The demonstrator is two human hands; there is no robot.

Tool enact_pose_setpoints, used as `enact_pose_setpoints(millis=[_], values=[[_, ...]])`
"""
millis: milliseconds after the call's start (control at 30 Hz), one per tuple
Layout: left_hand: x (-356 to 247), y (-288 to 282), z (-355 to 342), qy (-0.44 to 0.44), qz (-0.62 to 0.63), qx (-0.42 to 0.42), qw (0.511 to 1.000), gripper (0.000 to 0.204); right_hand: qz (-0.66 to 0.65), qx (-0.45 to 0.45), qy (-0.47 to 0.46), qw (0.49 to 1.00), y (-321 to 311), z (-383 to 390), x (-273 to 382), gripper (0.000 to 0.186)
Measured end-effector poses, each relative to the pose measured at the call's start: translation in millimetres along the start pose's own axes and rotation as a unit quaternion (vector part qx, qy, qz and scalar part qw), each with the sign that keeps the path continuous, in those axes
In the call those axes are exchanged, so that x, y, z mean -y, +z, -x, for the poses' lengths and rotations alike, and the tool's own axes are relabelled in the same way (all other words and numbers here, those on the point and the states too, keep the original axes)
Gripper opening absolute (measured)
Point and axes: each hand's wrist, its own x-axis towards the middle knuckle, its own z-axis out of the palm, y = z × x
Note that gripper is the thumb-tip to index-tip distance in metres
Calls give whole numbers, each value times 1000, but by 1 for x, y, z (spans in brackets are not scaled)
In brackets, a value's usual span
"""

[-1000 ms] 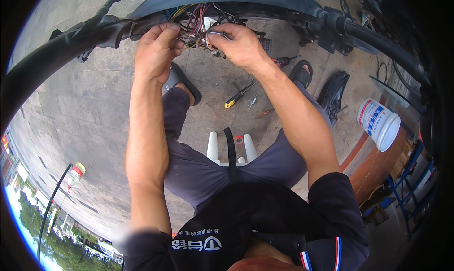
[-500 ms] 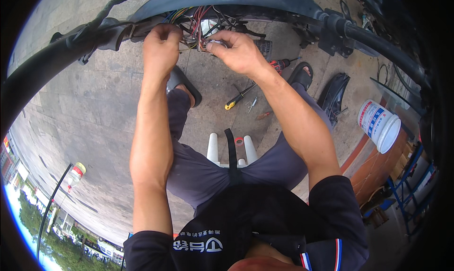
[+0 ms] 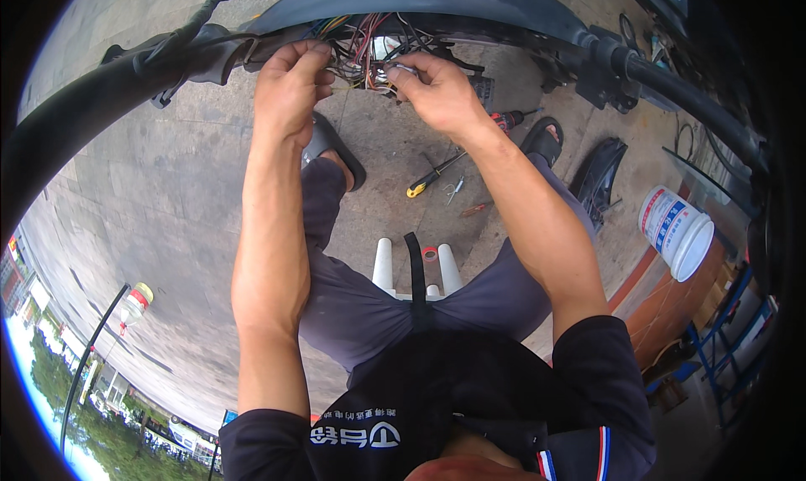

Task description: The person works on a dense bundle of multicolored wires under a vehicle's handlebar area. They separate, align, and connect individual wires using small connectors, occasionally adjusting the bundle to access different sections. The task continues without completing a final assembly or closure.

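A tangle of coloured wires (image 3: 369,49) hangs from the dark curved frame (image 3: 428,2) of a vehicle at the top. My left hand (image 3: 291,91) is closed at the left side of the bundle, thumb and fingertips pinching thin wires. Just right of the bundle, my right hand (image 3: 441,95) has thumb and forefinger pressed round a small silvery object (image 3: 407,70), too small to identify, against the wires. The fingertips of both hands are partly hidden among them.
On the paving (image 3: 395,196) lie a red drill (image 3: 509,120), a yellow-handled screwdriver (image 3: 424,181), small tools and a tape roll (image 3: 430,253) by a white low seat (image 3: 384,258). A black curved panel (image 3: 598,175) and white bucket (image 3: 676,229) sit at right, a black bar (image 3: 109,103) at left.
The scene has shifted slightly rightward in view, both hands with it. My left hand's fingers turned inward, then back with the thumb on top. My right hand stays pinched at the wire bundle.
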Motion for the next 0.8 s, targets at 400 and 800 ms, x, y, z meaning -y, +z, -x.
enact_pose_setpoints(millis=[400, 800], values=[[-3, -3, 1, -22, 59, -2, 998, 19, -133, 16, 58, 989, -15, 4, 16, 28], [0, -1, 0, -33, 81, 5, 996, 21, -122, 18, 45, 991, -14, 4, 11, 26]])
